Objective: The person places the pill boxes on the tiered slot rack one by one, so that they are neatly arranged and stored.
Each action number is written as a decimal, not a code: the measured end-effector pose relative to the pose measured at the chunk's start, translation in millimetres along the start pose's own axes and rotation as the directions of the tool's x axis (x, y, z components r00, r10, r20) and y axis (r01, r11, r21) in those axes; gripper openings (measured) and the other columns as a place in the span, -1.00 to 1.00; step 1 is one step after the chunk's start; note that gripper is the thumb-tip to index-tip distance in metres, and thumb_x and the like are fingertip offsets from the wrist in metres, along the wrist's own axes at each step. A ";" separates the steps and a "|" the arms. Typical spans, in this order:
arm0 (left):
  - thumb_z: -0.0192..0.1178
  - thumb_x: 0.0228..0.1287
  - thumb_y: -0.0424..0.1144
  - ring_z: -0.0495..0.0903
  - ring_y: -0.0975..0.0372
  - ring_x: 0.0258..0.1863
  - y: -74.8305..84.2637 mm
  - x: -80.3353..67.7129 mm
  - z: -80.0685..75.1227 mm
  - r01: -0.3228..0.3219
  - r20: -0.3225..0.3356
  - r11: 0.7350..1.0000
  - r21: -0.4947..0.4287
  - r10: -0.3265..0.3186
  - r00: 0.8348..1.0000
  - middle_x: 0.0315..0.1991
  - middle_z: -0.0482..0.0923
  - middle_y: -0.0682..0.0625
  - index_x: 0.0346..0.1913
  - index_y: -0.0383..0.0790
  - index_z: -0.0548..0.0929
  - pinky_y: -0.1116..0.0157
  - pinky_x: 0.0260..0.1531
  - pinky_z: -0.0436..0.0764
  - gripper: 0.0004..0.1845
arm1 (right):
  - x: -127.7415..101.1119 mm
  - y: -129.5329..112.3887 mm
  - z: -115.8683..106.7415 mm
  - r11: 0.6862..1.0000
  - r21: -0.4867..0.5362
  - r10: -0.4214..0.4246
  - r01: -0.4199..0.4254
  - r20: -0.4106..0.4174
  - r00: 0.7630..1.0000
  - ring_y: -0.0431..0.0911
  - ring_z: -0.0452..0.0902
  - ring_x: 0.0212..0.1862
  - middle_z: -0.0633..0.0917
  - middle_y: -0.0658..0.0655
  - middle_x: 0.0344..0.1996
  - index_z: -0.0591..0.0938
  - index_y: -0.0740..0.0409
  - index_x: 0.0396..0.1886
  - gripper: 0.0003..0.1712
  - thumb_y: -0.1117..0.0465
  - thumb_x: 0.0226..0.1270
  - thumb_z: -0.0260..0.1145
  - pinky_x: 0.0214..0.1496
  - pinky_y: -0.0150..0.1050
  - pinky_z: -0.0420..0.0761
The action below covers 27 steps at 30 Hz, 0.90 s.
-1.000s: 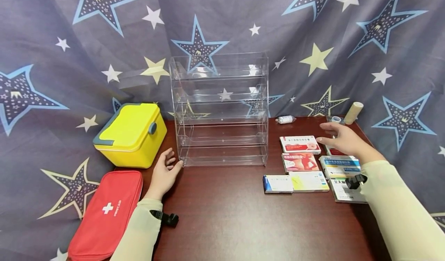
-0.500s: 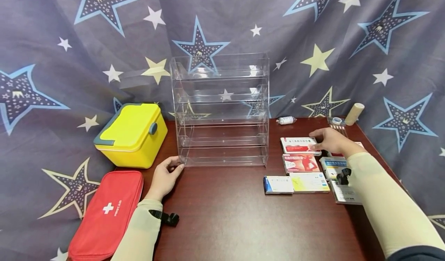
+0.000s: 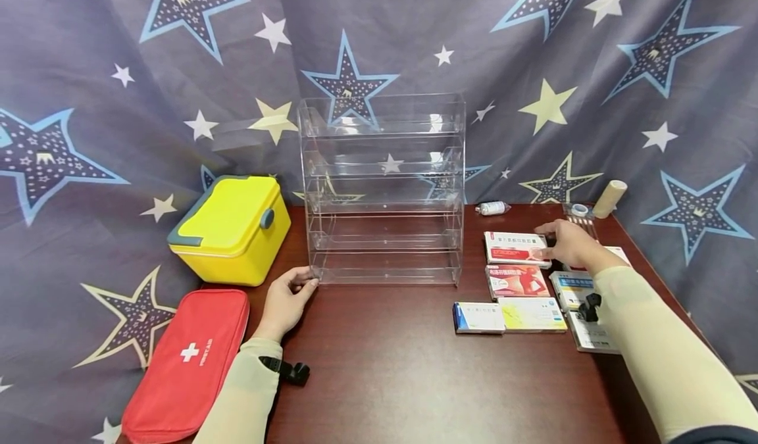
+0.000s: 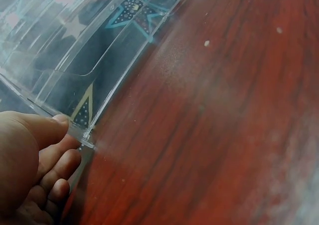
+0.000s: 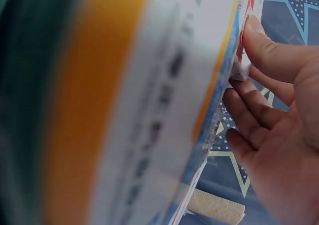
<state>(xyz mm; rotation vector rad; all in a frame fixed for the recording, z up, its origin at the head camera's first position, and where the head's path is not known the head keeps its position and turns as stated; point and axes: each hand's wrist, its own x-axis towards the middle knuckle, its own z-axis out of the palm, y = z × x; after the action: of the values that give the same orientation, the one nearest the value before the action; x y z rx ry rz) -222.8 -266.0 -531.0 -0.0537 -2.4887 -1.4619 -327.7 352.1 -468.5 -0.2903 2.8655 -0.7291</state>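
At about 8 o'clock on the bench lies a flat red fabric first-aid pouch with a white cross, and behind it at 9 o'clock a yellow plastic lidded box. The left hand rests just right of them, its fingers loosely curled with the tips touching the lower left corner of the clear acrylic four-tier rack, probably to steady the light rack. The rack stands upright at 12 o'clock, its shelves bare.

At 3 o'clock flat medicine boxes lie in rows, apparently sorted for easy picking. The right hand reaches over them; its thumb and fingers pinch the right edge of the white and red medicine box at the far end of the row, which lies flat on the bench or barely lifted. Behind it at 1 o'clock are a small white bandage roll and a beige bandage roll.

The dark reddish-brown wooden bench is backed by a grey-blue curtain printed with stars.
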 end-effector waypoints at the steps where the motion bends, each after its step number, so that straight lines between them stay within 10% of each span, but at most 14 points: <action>1: 0.40 0.41 -0.32 0.70 0.07 -0.05 0.1 -0.2 0.3 0.002 0.001 1.000 0.000 -0.002 1.000 -0.08 0.78 -0.15 0.14 -0.30 0.72 0.30 -0.03 0.56 -0.70 | -0.2 0.6 0.0 1.000 0.003 0.009 -0.009 -0.013 1.000 0.39 0.49 0.24 0.55 0.52 0.26 0.55 0.38 0.36 -0.27 0.11 0.31 0.58 0.13 0.29 0.55; 15: 0.38 0.41 -0.36 0.70 0.05 -0.03 1.9 -2.3 0.8 -0.003 0.004 1.000 -0.009 0.003 1.000 -0.07 0.77 -0.15 0.16 -0.31 0.70 0.29 -0.01 0.57 -0.69 | -12.8 -3.0 -6.1 0.978 0.196 -0.027 0.075 -0.233 0.972 0.05 0.61 -0.17 0.71 0.30 -0.10 0.66 0.22 0.10 -0.64 0.33 0.35 0.51 -0.27 -0.17 0.61; 27: 0.36 0.44 -0.34 0.69 0.10 -0.07 -0.5 -1.4 1.9 -0.021 -0.003 1.000 -0.017 0.021 1.000 -0.07 0.77 -0.12 0.13 -0.27 0.73 0.35 -0.05 0.53 -0.73 | -34.8 -48.3 -60.7 0.846 0.456 0.002 0.278 -0.523 0.852 -0.36 0.68 -0.33 0.79 -0.15 -0.32 0.68 0.40 0.07 -0.62 0.35 0.32 0.53 -0.36 -0.46 0.63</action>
<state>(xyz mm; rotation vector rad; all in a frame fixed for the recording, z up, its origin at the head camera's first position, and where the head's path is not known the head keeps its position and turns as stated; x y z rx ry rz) -221.9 -264.5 -532.7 -0.0808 -2.4660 -1.4736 -299.9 345.9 -388.4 -0.2645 2.9496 -1.8131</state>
